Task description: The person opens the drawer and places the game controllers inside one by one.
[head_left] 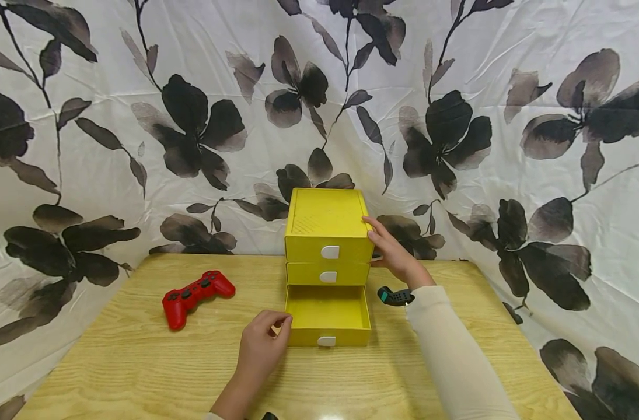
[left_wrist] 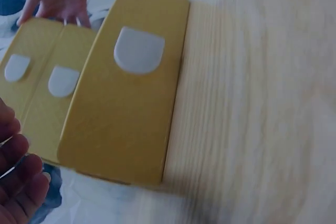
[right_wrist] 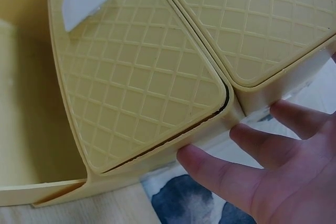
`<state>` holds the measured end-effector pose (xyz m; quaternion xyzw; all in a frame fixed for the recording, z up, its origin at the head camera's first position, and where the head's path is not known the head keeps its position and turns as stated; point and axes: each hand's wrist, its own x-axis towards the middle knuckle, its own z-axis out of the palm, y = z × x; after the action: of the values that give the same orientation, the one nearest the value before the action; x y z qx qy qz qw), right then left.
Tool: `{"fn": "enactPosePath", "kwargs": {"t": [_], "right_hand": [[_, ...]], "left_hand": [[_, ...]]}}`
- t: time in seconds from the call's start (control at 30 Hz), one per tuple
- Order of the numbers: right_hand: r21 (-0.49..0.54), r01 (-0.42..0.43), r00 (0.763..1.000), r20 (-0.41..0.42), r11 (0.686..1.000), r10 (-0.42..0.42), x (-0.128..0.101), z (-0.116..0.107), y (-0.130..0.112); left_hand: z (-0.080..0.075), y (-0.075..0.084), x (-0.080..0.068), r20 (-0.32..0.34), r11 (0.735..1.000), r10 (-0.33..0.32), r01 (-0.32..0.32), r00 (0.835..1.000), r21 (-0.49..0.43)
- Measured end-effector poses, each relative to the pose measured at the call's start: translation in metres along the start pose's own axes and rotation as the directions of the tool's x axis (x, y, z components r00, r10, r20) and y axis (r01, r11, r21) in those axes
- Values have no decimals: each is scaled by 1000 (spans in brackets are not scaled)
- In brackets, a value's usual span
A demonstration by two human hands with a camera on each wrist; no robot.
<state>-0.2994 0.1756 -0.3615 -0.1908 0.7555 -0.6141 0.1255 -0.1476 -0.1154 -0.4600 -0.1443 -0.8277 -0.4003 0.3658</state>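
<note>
A yellow three-tier drawer unit (head_left: 327,211) stands near the back of the table, with white tabs on its drawer fronts. Its bottom drawer (head_left: 345,337) is pulled out, and the bare inside shows. My right hand (head_left: 395,254) steadies the unit's right side with extended fingers; in the right wrist view the fingertips (right_wrist: 191,157) lie along the side wall. Beside the left front corner of the pulled-out drawer is my left hand (head_left: 264,344), fingers loosely bent and thumb near the index finger. The left wrist view shows those fingers (left_wrist: 23,182) apart from the drawer front, holding nothing.
A red game controller (head_left: 195,297) lies on the wooden table (head_left: 156,373) to the left. Right of the drawers, by my right wrist, is a small black and teal device (head_left: 395,296). A floral cloth (head_left: 235,35) hangs behind the table and at its sides.
</note>
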Motion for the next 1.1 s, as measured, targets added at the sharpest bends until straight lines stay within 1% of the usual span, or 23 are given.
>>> {"fn": "enactPosePath", "kwargs": {"t": [0.13, 0.23, 0.4, 0.5, 0.6, 0.73, 0.8, 0.87, 1.0, 1.1], "right_hand": [[3, 6, 1000, 1, 1000, -6, -1, 0, 1], [1, 8, 1000, 4, 1000, -8, 0, -1, 2], [-2, 7, 1000, 0, 1000, -7, 0, -1, 1], [-6, 2, 1000, -3, 1000, -2, -1, -1, 0], [-10, 4, 1000, 2, 1000, -4, -1, 0, 0], [-8, 1, 1000, 3, 1000, -1, 0, 0, 0], [-6, -2, 1000, 2, 1000, 2, 0, 0, 0], [-6, -2, 1000, 2, 1000, 2, 1, 0, 0], [-7, -1, 1000, 3, 1000, 1, 1, 1, -1], [-4, -11, 1000, 7, 1000, 11, 1, 1, -3]], "left_hand": [[-5, -9, 5, -5, 999, 8, -8, 1000, 49], [-9, -15, 9, 0, 995, -4, 4, 1000, 99], [-15, -26, 15, 34, 985, -44, 38, 998, 168], [-19, -33, 19, 69, 980, -67, 52, 995, 193], [-24, -42, 23, 115, 972, -106, 79, 988, 222], [-31, -54, 27, 170, 954, -176, 125, 970, 271], [-35, -60, 30, 188, 945, -197, 135, 962, 297], [-39, -64, 33, 199, 938, -203, 133, 959, 320], [-46, -71, 39, 209, 927, -201, 117, 957, 357], [-51, -75, 43, 227, 913, -221, 120, 949, 390]]}}
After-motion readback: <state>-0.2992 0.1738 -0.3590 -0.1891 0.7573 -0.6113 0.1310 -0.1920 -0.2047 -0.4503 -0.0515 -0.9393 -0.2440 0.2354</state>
